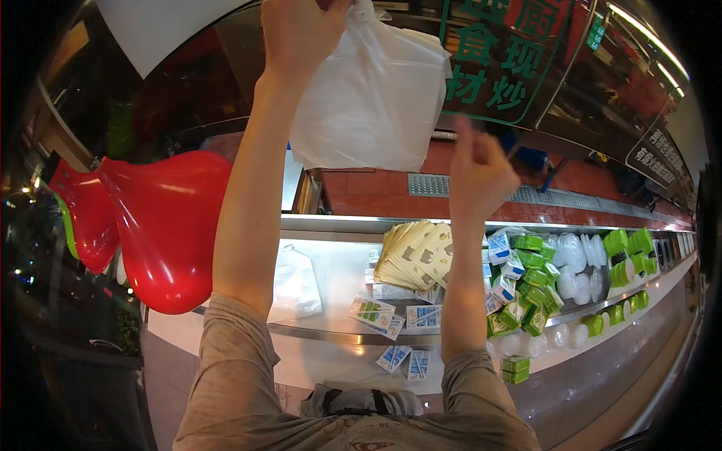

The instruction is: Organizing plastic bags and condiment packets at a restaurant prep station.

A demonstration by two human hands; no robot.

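My left hand (304, 34) is raised at the top edge of the view, closed around the gathered top of a bunch of thin white plastic bags (369, 101). They hang down in loose folds, and part of the hand's grip is cut off by the frame. To the lower right of the bags is my right hand (482, 175), slightly blurred, one finger pointing up and the others curled. I see nothing in it, and it appears apart from the bags. Below it, a fanned stack of bear-print paper bags (414, 253) lies on the counter.
On the steel counter (344, 248) lie blue-and-white cartons (424, 317), a pile of green boxes (530, 282) and clear plastic lids (575, 265). Another white bag (293, 284) lies at its left. Red balloons (169, 237) stand beside my left arm. A glass panel (496, 62) bearing writing is ahead.
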